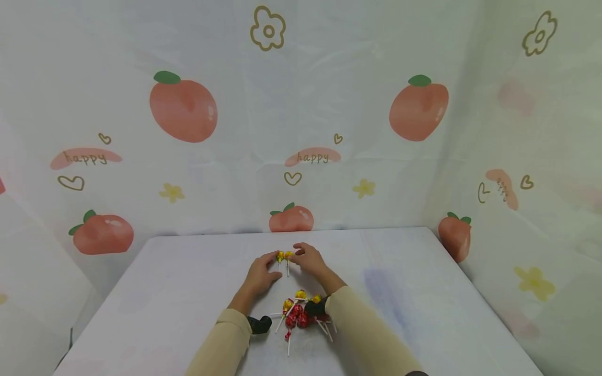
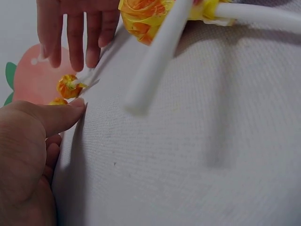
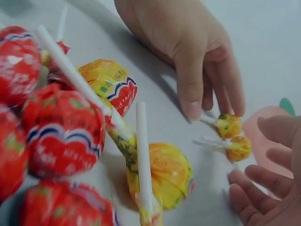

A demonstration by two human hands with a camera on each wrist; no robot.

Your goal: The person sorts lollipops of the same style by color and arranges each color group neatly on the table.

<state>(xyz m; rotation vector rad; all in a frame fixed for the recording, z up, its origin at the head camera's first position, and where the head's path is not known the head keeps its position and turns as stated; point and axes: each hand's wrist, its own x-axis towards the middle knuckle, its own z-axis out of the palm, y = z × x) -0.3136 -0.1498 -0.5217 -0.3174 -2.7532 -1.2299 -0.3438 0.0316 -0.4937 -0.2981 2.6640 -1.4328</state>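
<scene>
- I record the table (image 1: 155,297) as white; its far edge meets the printed cloth (image 1: 226,177); both side edges stand well apart from the arms, leaving wide lateral room; the near edge runs out of frame.
- Room is tighter between the hands; the pile (image 1: 303,319) sits between the forearms, nearer the body.
- Left pop (image 1: 280,256) and right pop (image 1: 289,255): lying side by side toward the far edge; heads face away from the body, white sticks toward it; I find both wrapped in yellow-orange, heads close together.
- Left hand (image 1: 261,272): fingers extended and relaxed beside the left pop, thumb apart; I cannot tell whether a fingertip touches it.
- Right hand (image 1: 311,261): fingers loose and spread beside the right pop; contact, again, I cannot confirm.
- Pile: red and yellow pops, sticks at mixed angles; red wrappers carry blue-and-white bands; I note the right wrist camera (image 1: 316,307) hides part of it.
</scene>
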